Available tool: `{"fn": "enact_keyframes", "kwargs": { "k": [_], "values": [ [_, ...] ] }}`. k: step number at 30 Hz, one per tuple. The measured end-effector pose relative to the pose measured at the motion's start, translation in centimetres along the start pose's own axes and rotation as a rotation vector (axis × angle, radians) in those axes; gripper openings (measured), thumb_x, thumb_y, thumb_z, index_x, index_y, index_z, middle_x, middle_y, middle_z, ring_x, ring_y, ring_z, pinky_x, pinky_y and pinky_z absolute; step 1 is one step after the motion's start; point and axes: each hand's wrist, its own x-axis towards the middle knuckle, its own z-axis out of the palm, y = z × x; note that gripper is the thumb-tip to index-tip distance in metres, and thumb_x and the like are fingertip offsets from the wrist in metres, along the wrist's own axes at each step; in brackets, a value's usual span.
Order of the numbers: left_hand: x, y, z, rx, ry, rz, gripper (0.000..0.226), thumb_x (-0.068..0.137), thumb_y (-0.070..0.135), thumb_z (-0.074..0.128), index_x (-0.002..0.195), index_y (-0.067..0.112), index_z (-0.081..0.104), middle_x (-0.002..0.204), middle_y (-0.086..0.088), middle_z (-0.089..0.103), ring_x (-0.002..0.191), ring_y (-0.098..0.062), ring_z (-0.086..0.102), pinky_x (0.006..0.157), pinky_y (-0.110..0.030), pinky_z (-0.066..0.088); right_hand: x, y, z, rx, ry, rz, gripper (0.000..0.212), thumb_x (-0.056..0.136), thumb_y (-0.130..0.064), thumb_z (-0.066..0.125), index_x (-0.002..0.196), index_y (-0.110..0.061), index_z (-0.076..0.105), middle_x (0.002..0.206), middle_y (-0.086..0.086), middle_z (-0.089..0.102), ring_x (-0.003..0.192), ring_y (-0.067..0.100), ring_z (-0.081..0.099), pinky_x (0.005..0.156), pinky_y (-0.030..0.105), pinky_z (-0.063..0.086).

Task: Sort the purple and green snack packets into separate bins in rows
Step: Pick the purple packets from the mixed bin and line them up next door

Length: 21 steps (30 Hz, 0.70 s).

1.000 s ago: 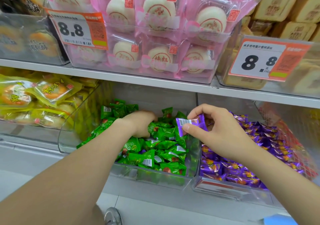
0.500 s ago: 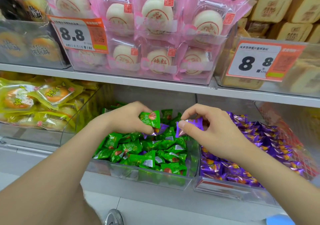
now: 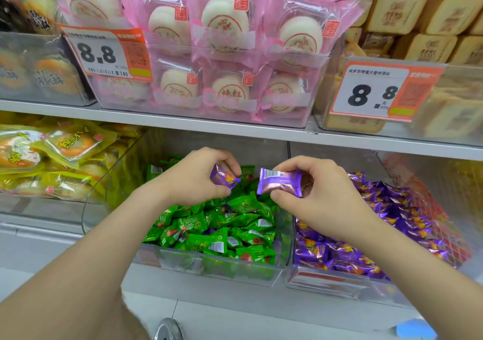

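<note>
The shelf (image 3: 235, 130) at 12 o'clock hangs low over both bins, so the open way in is from the front, at 6 o'clock. The green bin (image 3: 209, 269) has a tall clear side (image 3: 104, 196) at 9 o'clock. At 3 o'clock a clear wall (image 3: 290, 224) stands between it and the purple bin (image 3: 326, 284). The left hand (image 3: 193, 180) with a purple packet (image 3: 223, 179) and the right hand (image 3: 324, 198) with another purple packet (image 3: 281, 183) nearly meet above the bins. Only a thin gap lies between them.

Retail shop, snack aisle. Grey shelf board (image 3: 235, 130) spans the view. Above it: clear bins of pink-wrapped buns (image 3: 222, 23) and tan cakes (image 3: 428, 47), with orange price tags (image 3: 104, 54) reading 8.8 on the fronts. Below it: bins of green packets (image 3: 235, 224), purple packets (image 3: 392, 209) and yellow packs (image 3: 68, 146).
</note>
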Motion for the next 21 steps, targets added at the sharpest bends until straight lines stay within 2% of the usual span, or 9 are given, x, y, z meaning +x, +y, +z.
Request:
{"fn": "enact_keyframes", "kwargs": {
  "k": [3,4,6,8,9,12,15,18,21],
  "values": [
    [-0.4,1.5,0.3,-0.175,0.024,0.033,0.037,0.076,0.016,0.094,0.104,0.032,0.075,0.095,0.007,0.079,0.084,-0.013,0.075,0.086,-0.042,0.062,0.0,0.4,-0.4,0.017,0.007,0.030,0.017,0.084,-0.043,0.081,0.098,-0.036,0.077,0.081,-0.015,0.074,0.067,0.001,0.064,0.074,0.027,0.051],
    [-0.6,2.2,0.4,-0.235,0.044,0.064,0.036,0.079,0.012,0.092,0.106,0.030,0.076,0.096,0.005,0.078,0.083,-0.013,0.074,0.085,-0.041,0.062,0.1,0.5,-0.5,0.069,0.003,0.043,0.019,0.086,-0.042,0.080,0.102,-0.034,0.076,0.079,-0.013,0.073,0.065,0.002,0.062,0.072,0.027,0.050],
    [-1.0,4.0,0.7,-0.314,0.046,0.139,0.038,0.087,0.008,0.085,0.118,0.029,0.074,0.105,0.005,0.076,0.091,-0.009,0.072,0.087,-0.031,0.059,-0.1,0.8,-0.8,0.205,0.008,0.076,0.024,0.089,-0.039,0.079,0.110,-0.031,0.068,0.079,-0.007,0.073,0.069,0.012,0.065,0.072,0.035,0.054],
    [-1.5,5.7,1.4,-0.345,-0.008,0.197,0.039,0.093,0.010,0.079,0.127,0.028,0.071,0.116,0.007,0.075,0.107,-0.007,0.070,0.095,-0.025,0.055,-0.4,0.8,-1.5,0.250,-0.017,0.076,0.018,0.096,-0.034,0.073,0.108,-0.026,0.062,0.082,-0.002,0.075,0.077,0.024,0.071,0.076,0.045,0.058],
    [-1.7,6.5,1.8,-0.361,-0.020,0.207,0.036,0.095,0.012,0.078,0.127,0.026,0.072,0.116,0.009,0.075,0.108,-0.006,0.070,0.094,-0.022,0.053,-0.7,0.8,-1.9,0.249,-0.047,0.061,0.014,0.099,-0.033,0.070,0.107,-0.024,0.062,0.084,-0.001,0.077,0.079,0.026,0.072,0.077,0.047,0.060],
    [-1.5,8.1,3.3,-0.389,0.125,0.183,0.017,0.095,0.018,0.077,0.110,0.025,0.078,0.097,0.013,0.077,0.082,0.002,0.069,0.076,-0.015,0.049,-1.7,0.8,-3.1,0.303,-0.132,0.027,0.012,0.102,-0.029,0.065,0.110,-0.020,0.065,0.091,0.001,0.079,0.079,0.025,0.076,0.079,0.044,0.063],
    [-1.0,9.0,4.5,-0.413,0.194,0.158,0.010,0.095,0.022,0.077,0.102,0.029,0.080,0.094,0.007,0.077,0.082,-0.011,0.072,0.079,-0.032,0.055,-2.5,1.2,-4.6,0.313,-0.148,0.026,0.020,0.094,-0.022,0.078,0.113,-0.020,0.069,0.095,0.001,0.079,0.079,0.025,0.077,0.076,0.037,0.063],
    [-0.7,10.3,5.6,-0.505,0.099,0.168,0.028,0.096,0.003,0.068,0.110,0.026,0.075,0.102,0.002,0.077,0.094,-0.026,0.072,0.090,-0.042,0.058,-3.0,2.7,-6.7,0.172,-0.083,0.033,0.014,0.094,-0.027,0.078,0.108,-0.026,0.075,0.085,-0.007,0.078,0.066,0.012,0.070,0.064,0.032,0.055],
    [-0.7,11.5,6.5,-0.480,0.101,0.198,0.050,0.090,-0.010,0.056,0.119,0.029,0.070,0.112,0.010,0.072,0.110,-0.011,0.067,0.096,-0.032,0.052,-3.3,5.4,-9.0,0.030,0.008,0.096,0.010,0.092,-0.035,0.079,0.101,-0.030,0.078,0.078,-0.007,0.076,0.061,0.014,0.064,0.062,0.034,0.050]
  ]
}}
